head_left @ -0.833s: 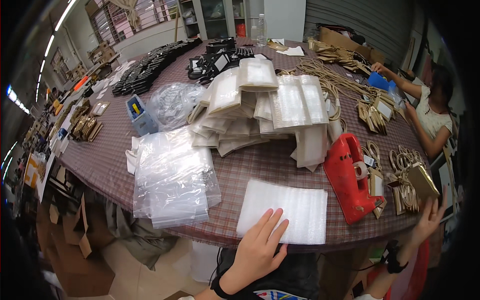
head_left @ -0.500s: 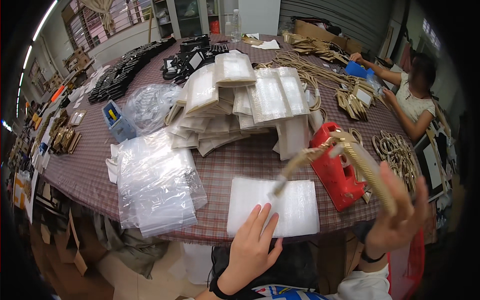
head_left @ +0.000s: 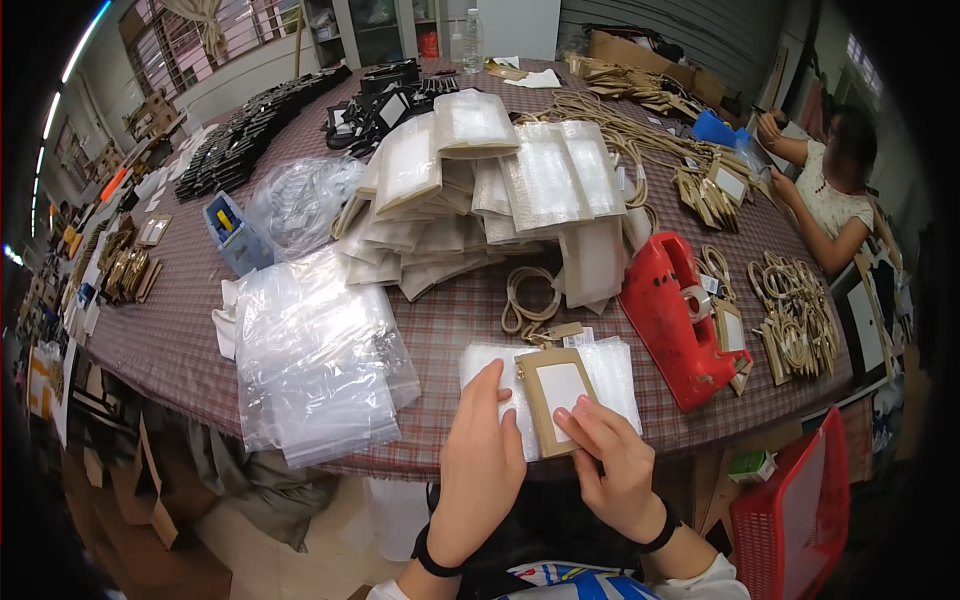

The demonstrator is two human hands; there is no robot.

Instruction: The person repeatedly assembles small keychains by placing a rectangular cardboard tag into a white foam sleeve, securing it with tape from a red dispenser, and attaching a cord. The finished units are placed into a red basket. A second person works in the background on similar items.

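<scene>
A tan card holder (head_left: 552,400) with a pale window lies upright on a white foam sheet (head_left: 612,358) at the table's front edge. Its cord (head_left: 530,300) is coiled on the cloth just beyond, with a small tag beside it. My right hand (head_left: 610,460) grips the holder's lower right part, fingertips over the window and thumb near the bottom edge. At the sheet's left side, my left hand (head_left: 480,460) stands edge-on, fingers stretched and thumb apart, close to the holder. Whether its hidden fingers touch the sheet I cannot tell.
A red tape dispenser (head_left: 672,320) stands right of the sheet. Clear plastic bags (head_left: 315,360) lie to the left. Behind is a heap of foam-wrapped packets (head_left: 545,180). More corded holders (head_left: 795,310) lie at right. A co-worker (head_left: 835,200) sits at the far right.
My right hand has come left and down from beside the dispenser, laying the card holder and its cord on the sheet and cloth. My left hand has shifted left and turned edge-on.
</scene>
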